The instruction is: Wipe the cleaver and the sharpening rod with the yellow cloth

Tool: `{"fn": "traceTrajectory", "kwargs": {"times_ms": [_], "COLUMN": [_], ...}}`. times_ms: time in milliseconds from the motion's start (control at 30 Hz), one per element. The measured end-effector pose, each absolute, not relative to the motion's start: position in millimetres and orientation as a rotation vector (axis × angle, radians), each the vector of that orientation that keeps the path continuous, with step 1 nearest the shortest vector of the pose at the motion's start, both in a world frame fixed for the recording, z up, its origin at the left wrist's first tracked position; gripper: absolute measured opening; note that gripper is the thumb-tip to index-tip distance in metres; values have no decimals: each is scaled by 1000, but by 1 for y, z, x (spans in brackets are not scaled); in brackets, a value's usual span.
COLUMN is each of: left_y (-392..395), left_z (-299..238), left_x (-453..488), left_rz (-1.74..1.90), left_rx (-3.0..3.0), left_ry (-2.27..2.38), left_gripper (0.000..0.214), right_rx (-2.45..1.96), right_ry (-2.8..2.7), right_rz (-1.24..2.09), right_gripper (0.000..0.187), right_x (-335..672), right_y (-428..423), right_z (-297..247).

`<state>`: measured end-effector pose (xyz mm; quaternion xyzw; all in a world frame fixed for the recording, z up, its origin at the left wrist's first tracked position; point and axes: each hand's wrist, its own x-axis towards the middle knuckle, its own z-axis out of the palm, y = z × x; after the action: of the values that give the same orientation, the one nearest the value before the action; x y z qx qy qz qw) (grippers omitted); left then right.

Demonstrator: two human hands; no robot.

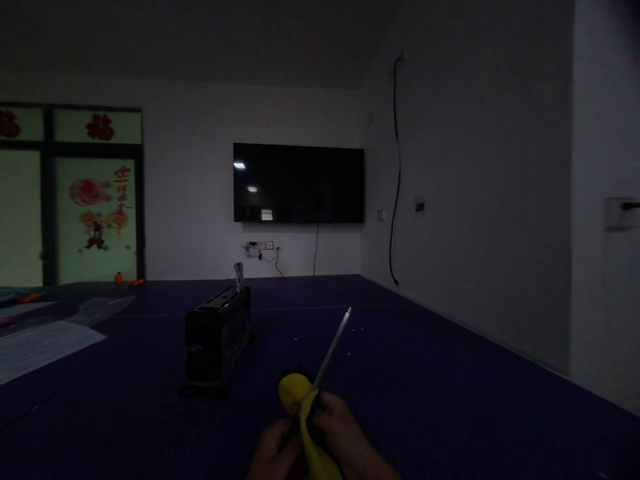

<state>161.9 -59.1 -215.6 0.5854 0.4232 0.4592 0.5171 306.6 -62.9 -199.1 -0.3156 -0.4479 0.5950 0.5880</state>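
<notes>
Low in the head view, my left hand [276, 448] and my right hand [341, 427] are closed around a yellow cloth-like piece [295, 392] with dark parts. From between the hands a thin pale rod [332, 349] slants up and to the right, its narrow tip clear of the table. Where the rod meets the yellow piece is partly covered by my fingers. Ahead and to the left, a glossy black box-shaped object [216, 337] stands upright, apart from both hands. A small shiny piece [239, 275] sticks up at its far end.
The dark blue table [430, 407] reaches toward a wall with a black television [299, 183]. Printed paper [45, 347] and clear plastic [103, 308] lie at left, with small orange items [136, 283] farther back. A black cable [397, 167] hangs along the right wall.
</notes>
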Motion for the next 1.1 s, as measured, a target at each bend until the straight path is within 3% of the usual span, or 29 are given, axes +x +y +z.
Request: {"fn": "traceTrajectory", "kwargs": {"times_ms": [233, 1100], "left_y": [-62, -60], "left_z": [-206, -208], "left_x": [166, 164], "left_rz": [1074, 1056], "left_rx": [1490, 1613], "left_ry": [948, 907], "left_gripper": [38, 47], "right_rx": [-757, -860], "right_ry": [-1000, -1012], "right_rz": [1327, 1169], "right_gripper": [23, 26], "right_x": [300, 300], "right_y": [-72, -76], "right_z": [-193, -183]}}
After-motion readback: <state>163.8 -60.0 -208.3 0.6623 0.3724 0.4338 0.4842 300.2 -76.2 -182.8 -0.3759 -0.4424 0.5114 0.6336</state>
